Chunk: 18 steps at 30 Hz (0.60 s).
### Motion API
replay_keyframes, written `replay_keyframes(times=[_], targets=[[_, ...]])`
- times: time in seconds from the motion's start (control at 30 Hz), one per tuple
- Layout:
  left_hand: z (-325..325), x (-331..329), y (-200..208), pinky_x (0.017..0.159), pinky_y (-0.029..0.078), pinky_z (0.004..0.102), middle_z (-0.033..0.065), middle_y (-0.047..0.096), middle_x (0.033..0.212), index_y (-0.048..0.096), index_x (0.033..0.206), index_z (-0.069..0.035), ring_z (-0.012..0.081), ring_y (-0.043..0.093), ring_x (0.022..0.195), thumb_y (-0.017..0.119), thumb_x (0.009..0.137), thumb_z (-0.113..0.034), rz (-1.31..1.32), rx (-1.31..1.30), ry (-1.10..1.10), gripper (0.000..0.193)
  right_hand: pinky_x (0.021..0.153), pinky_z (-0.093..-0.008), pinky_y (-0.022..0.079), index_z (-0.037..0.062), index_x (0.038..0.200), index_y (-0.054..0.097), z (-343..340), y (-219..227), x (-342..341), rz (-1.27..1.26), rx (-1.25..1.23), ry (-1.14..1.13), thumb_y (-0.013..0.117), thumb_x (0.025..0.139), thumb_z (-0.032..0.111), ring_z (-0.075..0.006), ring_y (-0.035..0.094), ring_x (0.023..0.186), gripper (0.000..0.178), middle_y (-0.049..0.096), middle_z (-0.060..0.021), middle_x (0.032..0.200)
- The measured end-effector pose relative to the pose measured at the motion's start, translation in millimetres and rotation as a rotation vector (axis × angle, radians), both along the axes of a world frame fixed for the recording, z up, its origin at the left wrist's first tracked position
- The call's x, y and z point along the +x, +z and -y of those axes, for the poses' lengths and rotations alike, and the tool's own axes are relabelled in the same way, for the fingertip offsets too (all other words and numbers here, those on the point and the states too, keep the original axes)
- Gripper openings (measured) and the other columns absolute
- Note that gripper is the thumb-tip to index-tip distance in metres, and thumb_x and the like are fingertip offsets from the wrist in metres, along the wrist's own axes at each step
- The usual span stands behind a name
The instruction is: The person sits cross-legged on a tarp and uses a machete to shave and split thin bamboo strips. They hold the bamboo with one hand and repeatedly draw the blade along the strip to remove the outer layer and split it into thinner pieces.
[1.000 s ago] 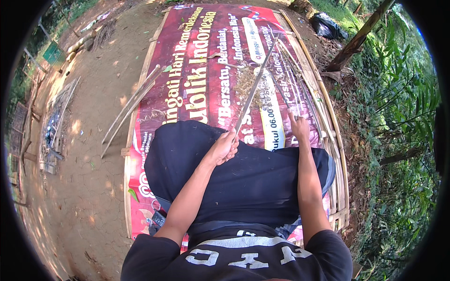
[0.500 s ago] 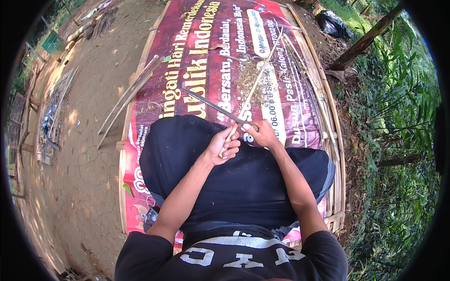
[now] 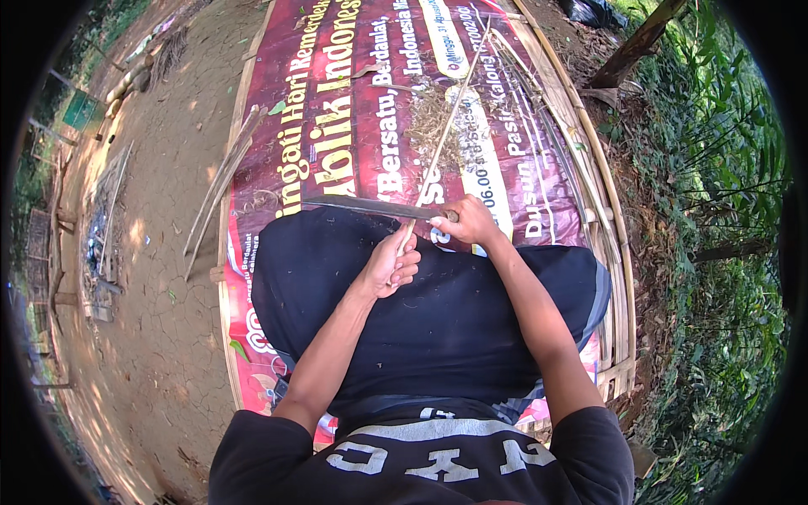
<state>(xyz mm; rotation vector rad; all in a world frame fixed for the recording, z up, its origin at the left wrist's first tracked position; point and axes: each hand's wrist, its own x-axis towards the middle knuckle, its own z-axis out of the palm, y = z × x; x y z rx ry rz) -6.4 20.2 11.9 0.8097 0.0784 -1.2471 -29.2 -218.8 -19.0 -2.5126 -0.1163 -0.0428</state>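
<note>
In my left hand (image 3: 393, 266) is the lower end of a long, thin, pale bamboo strip (image 3: 446, 132), which slants away up and to the right. My right hand (image 3: 473, 222) grips the handle of a machete (image 3: 362, 204). Its dark blade points left and lies across the strip just beyond my left fingers. Both hands are closed, held over my dark-clad crossed legs (image 3: 421, 311). Past the blade, a heap of thin shavings (image 3: 433, 126) lies on the red printed banner (image 3: 337, 109).
Split bamboo pieces (image 3: 223, 181) rest on the banner's left edge, and more strips (image 3: 560, 143) lie along its right side. Under the banner is a bamboo platform (image 3: 619, 278). Bare cracked ground (image 3: 168, 278) stretches left; green plants (image 3: 715, 194) grow at right.
The machete blade has swung from a steep slant to nearly level, and my right hand has risen slightly. My left hand still holds the strip, a little further left. The whole view has shifted slightly.
</note>
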Motion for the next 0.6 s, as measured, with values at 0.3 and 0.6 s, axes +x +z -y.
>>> replay_keyframes(times=[0.3,0.6], targets=[[0,0,-7,0.032,0.020,0.0191,-0.0079,0.029,0.052,0.040,0.081,-0.015,0.0033,0.024,0.034,0.035,0.108,-0.050,0.022,0.011,0.007,0.043,0.057,-0.0456,0.051,0.0073,0.075,0.075,13,-14,2,0.208,-0.058,-0.012,0.067,0.079,0.064,-0.0380,0.063,0.058,0.057,0.062,-0.0155,0.058],[1,4,-4,0.033,0.020,0.0193,-0.0084,0.028,0.053,0.041,0.083,-0.015,0.0030,0.023,0.036,0.035,0.108,-0.049,0.019,-0.037,0.013,0.042,0.058,-0.0465,0.051,0.0047,0.071,0.072,29,-20,5,0.217,-0.161,-0.085,0.065,0.078,0.069,-0.0388,0.063,0.059,0.065,0.061,-0.0177,0.056]])
